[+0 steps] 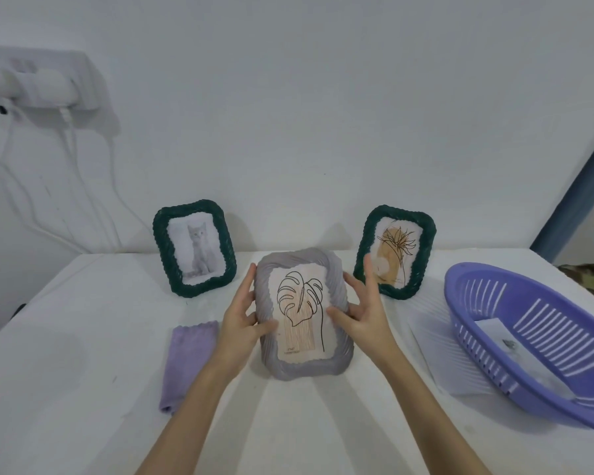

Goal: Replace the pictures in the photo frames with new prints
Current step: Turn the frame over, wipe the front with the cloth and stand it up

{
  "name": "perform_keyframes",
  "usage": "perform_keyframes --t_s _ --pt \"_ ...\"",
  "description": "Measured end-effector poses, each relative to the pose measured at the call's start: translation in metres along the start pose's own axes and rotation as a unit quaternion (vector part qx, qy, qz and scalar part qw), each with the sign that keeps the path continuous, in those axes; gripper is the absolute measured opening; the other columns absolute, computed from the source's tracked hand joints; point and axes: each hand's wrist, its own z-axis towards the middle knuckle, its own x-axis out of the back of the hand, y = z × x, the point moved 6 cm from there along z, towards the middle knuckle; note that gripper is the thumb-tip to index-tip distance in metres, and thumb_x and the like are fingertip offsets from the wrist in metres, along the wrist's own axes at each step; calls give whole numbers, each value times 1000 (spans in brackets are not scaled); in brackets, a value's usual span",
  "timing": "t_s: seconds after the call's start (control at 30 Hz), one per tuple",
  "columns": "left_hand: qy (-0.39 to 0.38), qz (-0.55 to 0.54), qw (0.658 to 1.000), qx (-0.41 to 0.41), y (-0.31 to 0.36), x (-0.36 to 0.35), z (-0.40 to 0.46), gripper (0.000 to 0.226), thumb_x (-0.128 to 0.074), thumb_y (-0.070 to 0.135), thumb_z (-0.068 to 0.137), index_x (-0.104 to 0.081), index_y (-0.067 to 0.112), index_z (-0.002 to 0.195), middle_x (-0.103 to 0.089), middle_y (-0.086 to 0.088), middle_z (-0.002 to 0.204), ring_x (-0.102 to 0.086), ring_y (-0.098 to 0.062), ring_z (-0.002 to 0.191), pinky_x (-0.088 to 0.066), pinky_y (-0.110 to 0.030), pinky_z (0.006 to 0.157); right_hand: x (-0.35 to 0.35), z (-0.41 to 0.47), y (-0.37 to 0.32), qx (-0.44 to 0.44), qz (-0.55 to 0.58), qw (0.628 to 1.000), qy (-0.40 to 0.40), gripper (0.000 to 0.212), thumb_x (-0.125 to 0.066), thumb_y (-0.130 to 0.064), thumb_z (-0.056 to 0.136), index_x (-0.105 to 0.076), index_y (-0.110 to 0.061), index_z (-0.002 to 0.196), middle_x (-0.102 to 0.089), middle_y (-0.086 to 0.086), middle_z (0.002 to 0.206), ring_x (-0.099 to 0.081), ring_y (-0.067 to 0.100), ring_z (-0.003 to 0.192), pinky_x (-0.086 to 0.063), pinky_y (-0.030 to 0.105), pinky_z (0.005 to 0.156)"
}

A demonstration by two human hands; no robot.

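A grey wavy photo frame [302, 366] with a line-drawn leaf print is held face up over the table's middle. My left hand [242, 315] grips its left edge, thumb on the front. My right hand [362, 308] grips its right edge, thumb on the print and the other fingers spread. Behind it, a dark green frame [194, 248] with a cat picture stands upright at the left. A second dark green frame [395, 252] with a plant drawing stands at the right, partly hidden by my right fingers.
A purple cloth [186, 363] lies left of the grey frame. A purple slotted basket [542, 341] holding paper prints sits at the right edge. White paper [436, 341] lies under the basket's left side. Cables and a power strip [38, 80] hang on the wall at left.
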Motion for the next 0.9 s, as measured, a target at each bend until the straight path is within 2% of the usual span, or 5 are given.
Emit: perform_keyframes --t_s 0.17,0.47,0.67,0.83,0.9 --pt "-11 -18 1000 -7 0 2 11 94 -56 -24 74 -36 52 126 -57 -4 124 -62 -24 107 -48 -49 95 1 12 -6 5 -43 999 -4 96 -68 -5 79 -5 -59 128 -49 -8 124 -69 29 88 -57 46 81" --pt "-53 -5 998 -30 -2 -1 38 87 -66 1 66 -35 54 128 -57 5 126 -64 -19 105 -53 -38 90 -3 34 -3 20 0 1000 -20 98 -55 12 83 6 -33 145 -52 -12 121 -62 1 103 -54 30 86" --pt "-87 83 992 -44 4 -1 65 92 -67 -7 76 -27 50 135 -50 9 135 -58 -21 114 -52 -38 92 8 63 0 50 -13 998 -31 85 -55 11 84 -14 -32 144 -38 -23 141 -47 1 126 -46 23 97" --pt "-78 169 979 -80 16 -6 121 93 -57 -16 79 -22 51 133 -41 13 139 -50 8 112 -52 -16 81 17 119 9 41 -16 999 -17 73 -54 17 82 -33 -30 135 -39 -20 138 -37 -11 128 -35 11 103" --pt "-72 166 980 -82 18 -5 146 93 -56 -16 80 -22 55 129 -43 7 139 -53 -6 115 -54 -22 82 17 146 12 39 -12 999 -17 72 -53 18 81 -33 -24 136 -41 -21 136 -37 -15 125 -35 8 101"
